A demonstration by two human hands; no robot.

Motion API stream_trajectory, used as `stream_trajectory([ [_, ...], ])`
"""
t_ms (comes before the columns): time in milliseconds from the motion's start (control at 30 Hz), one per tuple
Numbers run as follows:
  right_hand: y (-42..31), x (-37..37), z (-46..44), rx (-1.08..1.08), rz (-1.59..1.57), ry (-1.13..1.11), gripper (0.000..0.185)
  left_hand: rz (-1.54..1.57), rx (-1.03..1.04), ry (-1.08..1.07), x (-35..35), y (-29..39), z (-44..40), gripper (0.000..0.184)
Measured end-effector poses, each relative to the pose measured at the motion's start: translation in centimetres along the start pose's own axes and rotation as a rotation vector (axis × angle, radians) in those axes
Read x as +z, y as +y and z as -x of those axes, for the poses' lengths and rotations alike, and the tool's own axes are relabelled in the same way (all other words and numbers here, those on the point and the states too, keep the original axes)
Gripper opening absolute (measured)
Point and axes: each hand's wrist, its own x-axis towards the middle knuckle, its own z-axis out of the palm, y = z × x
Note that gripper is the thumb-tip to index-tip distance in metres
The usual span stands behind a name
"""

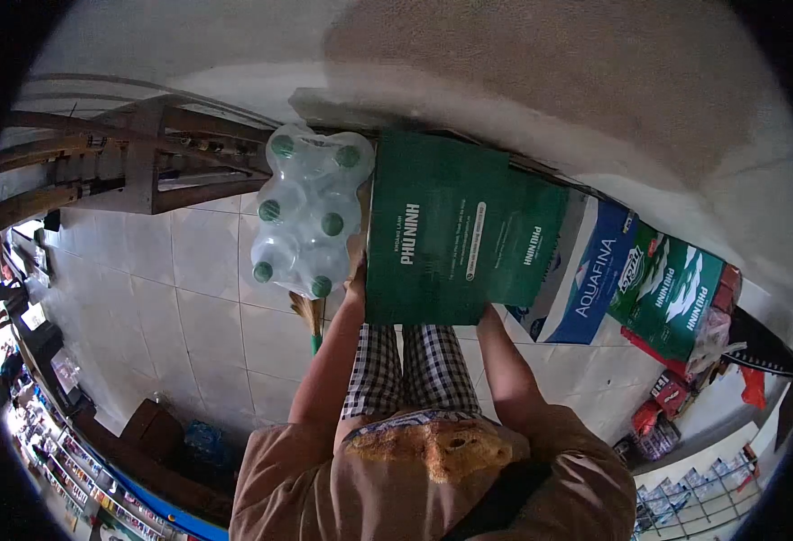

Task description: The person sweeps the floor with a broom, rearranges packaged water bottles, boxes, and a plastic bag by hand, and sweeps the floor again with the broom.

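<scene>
A large green carton [442, 225] printed PHU NINH is in front of me, its broad face towards the camera. My left hand [355, 284] grips its left side, with the fingers partly hidden at the edge. At the lower right corner, my right hand [488, 314] holds the carton from its near side, and most of its fingers are out of sight. Beside my left hand stands a shrink-wrapped pack of large clear bottles [311, 212] with green caps. Another green PHU NINH carton [541, 239] adjoins the held one on the right.
Further right along the wall are a blue and white Aquafina carton [590, 279] and more green cartons [672, 293]. A wooden rack [148, 153] stands at the left. A broom [309, 316] is on the tiled floor [202, 298] below the bottles. Stocked shelves [72, 487] line the lower left.
</scene>
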Motion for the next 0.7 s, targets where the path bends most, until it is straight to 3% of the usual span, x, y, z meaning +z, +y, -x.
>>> stream_trajectory([
  [67, 0.0, 0.2, -0.4, -0.01, -0.001, -0.006, 0.049, -0.029, 0.013, 0.086, 0.6, 0.4, 0.5, 0.043],
  [167, -0.3, 0.4, -0.1, -0.025, -0.005, -0.003, 0.05, -0.016, 0.008, -0.042, -1.3, 0.1, -0.8, 0.04],
  [233, -0.9, 0.5, 0.4, -0.037, 0.004, 0.0, 0.05, 0.029, 0.191, -0.324, -6.5, -2.2, -4.6, 0.048],
  [267, -1.0, 0.4, 0.7, -0.041, 0.009, 0.007, 0.05, 0.037, 0.187, -0.322, -5.8, -2.3, -4.2, 0.048],
  [333, -1.0, 0.3, 1.0, -0.043, 0.012, 0.012, 0.05, -0.218, 0.157, -0.093, -3.8, -1.4, -2.8, 0.047],
  [367, -1.2, 0.3, 1.1, -0.044, 0.009, 0.013, 0.05, -0.219, 0.154, -0.094, -3.2, -1.0, -2.4, 0.047],
  [433, -1.3, 0.4, 1.3, -0.053, 0.008, 0.014, 0.051, -0.155, -0.003, 0.141, -2.5, -0.7, -2.3, 0.046],
  [533, -1.3, 0.4, 1.5, -0.058, 0.017, 0.016, 0.051, 0.098, 0.008, 0.128, -0.4, -0.3, -1.1, 0.044],
  [633, -1.2, 0.5, 1.5, -0.071, 0.018, 0.003, 0.051, -0.182, 0.156, 0.071, -2.6, -0.5, -2.4, 0.044],
  [700, -1.2, 0.3, 1.7, -0.091, 0.021, -0.001, 0.052, -0.149, 0.033, 0.172, -0.8, -0.1, -0.4, 0.047],
])
